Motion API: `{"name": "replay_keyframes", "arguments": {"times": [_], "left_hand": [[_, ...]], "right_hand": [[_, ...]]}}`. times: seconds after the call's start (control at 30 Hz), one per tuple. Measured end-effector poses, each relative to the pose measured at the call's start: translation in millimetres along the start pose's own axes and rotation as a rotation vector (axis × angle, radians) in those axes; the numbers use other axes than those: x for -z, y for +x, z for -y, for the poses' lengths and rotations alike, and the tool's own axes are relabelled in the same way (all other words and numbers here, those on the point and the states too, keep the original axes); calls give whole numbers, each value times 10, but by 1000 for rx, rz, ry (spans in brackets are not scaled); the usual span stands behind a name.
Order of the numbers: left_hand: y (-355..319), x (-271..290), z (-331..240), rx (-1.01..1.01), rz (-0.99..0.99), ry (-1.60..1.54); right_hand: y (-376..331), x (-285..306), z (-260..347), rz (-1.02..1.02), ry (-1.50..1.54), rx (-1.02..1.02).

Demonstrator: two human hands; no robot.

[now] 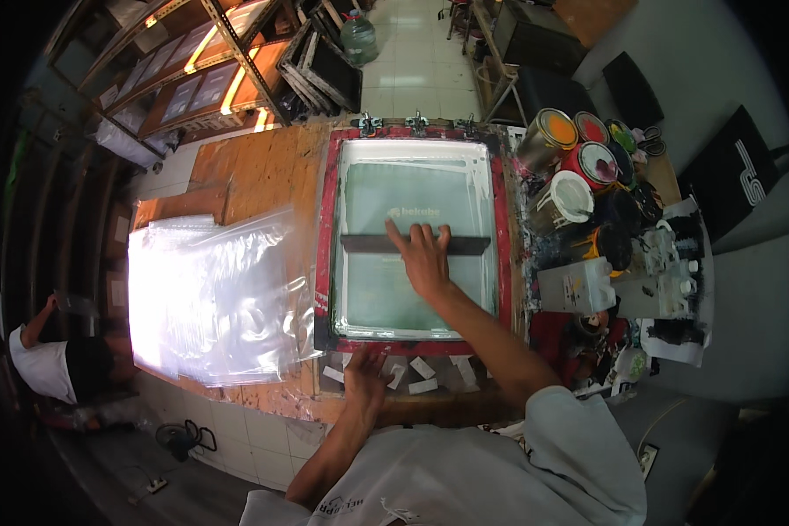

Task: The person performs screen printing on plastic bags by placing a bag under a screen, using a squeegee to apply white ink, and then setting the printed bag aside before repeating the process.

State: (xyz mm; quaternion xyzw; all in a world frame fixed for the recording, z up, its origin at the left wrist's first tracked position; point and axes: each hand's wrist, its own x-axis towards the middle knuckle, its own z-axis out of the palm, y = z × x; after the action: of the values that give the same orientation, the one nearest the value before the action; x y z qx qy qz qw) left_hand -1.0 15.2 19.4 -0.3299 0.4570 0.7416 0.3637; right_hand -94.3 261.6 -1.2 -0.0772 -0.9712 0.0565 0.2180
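A screen-printing frame [326,202] with red, paint-smeared sides lies flat on the wooden table in front of me. Its pale green mesh [412,188] bears a small light print. Across the mesh lies a long dark squeegee [364,245], and my right hand [428,261] is closed over it with the fingers on its far side. At the frame's near edge rests my left hand [366,377], fingers slightly apart and touching the rim. Several small white pieces [422,386] lie beside it. Metal clamps [416,123] sit along the frame's far edge.
Clear plastic sheets [223,298] are piled on the wooden table [263,171] at left. Paint cans [552,131] and bottles [675,285] crowd the right side. Behind stand a shelf rack [245,61], leaning frames [324,74] and a water jug [358,39]. Another person [48,364] is at far left.
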Motion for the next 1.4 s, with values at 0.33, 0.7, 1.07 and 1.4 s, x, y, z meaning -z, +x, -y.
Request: {"name": "replay_keyframes", "arguments": {"times": [0.33, 0.7, 1.07, 1.4], "left_hand": [[-114, -50, -31, 7, -77, -95], [-53, 142, -7, -72, 95, -75], [-362, -12, -380, -176, 226, 16], [-788, -800, -1259, -594, 655, -42]], "right_hand": [[1415, -478, -826, 165, -20, -27], [1264, -411, -640, 130, -45, 0], [-615, 1290, 773, 152, 54, -13], [413, 2378, 749, -184, 16, 49]]}}
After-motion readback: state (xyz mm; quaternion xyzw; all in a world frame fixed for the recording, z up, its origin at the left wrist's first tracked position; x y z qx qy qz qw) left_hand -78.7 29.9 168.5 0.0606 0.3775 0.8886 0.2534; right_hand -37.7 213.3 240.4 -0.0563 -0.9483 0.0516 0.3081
